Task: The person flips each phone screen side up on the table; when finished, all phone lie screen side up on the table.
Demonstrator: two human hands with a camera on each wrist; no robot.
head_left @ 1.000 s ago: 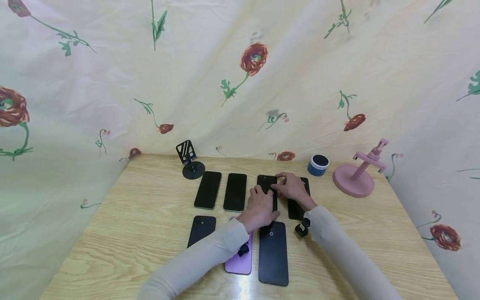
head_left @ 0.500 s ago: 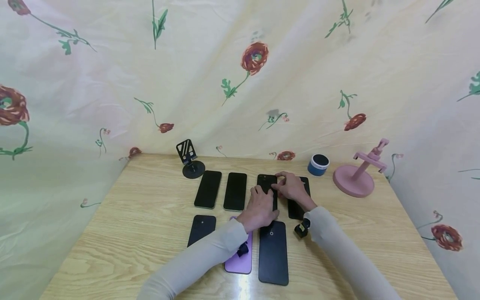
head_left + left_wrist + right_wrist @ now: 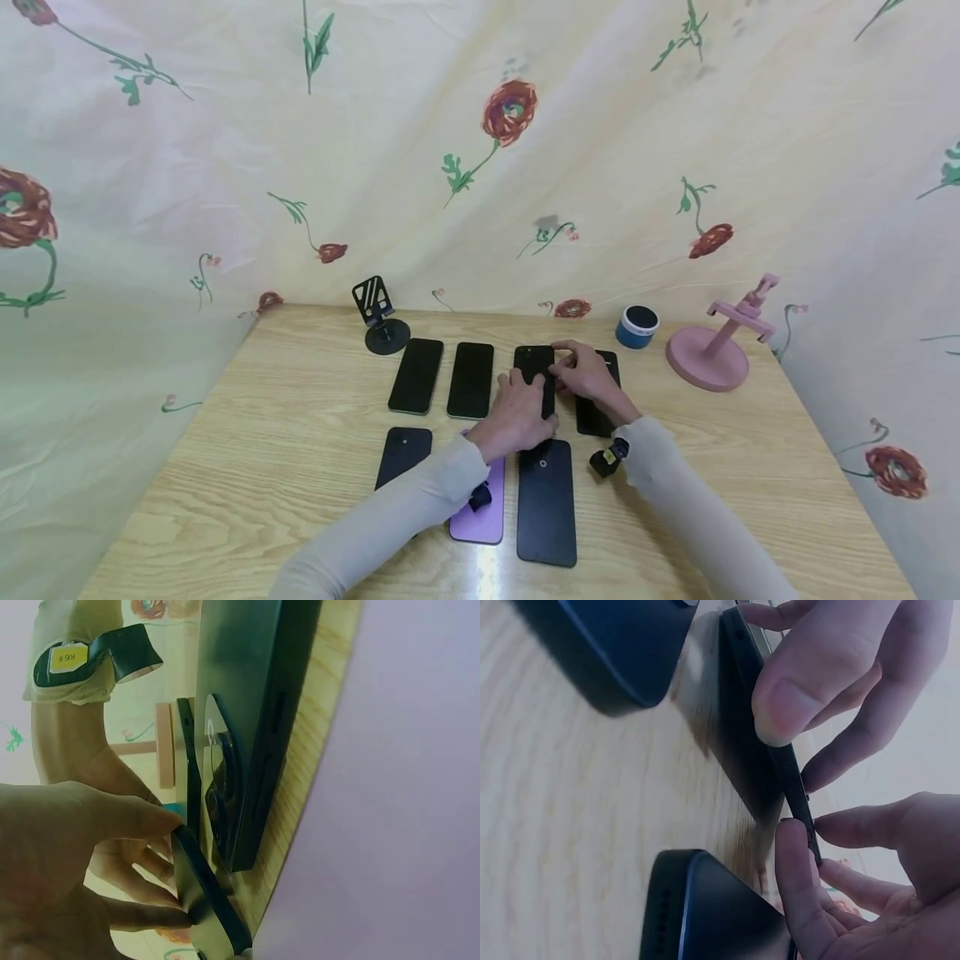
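A black smartphone (image 3: pixel 535 358) lies back up in the far row, camera lenses at its far end. My left hand (image 3: pixel 517 412) spans it from above, with the thumb at its near end. From the right side, my right hand (image 3: pixel 588 375) pinches the phone's right edge near the far corner. The right wrist view has both hands on the thin dark phone (image 3: pixel 781 761), a shadow beneath its edge. In the left wrist view, the left thumb and fingers (image 3: pixel 150 913) hold the same phone (image 3: pixel 217 900). My left hand covers part of its back.
Two black phones (image 3: pixel 416 375) lie to the left, another (image 3: pixel 597 408) under the right forearm. Nearer are a dark phone (image 3: pixel 405 450), a purple one (image 3: pixel 480 521) and a navy one (image 3: pixel 546 508). A black stand (image 3: pixel 386 336), blue speaker (image 3: pixel 637 327) and pink stand (image 3: pixel 707 358) line the back.
Both hands stay on the same black phone. The right wrist has shifted very slightly to the right, and the left wrist a little to the left.
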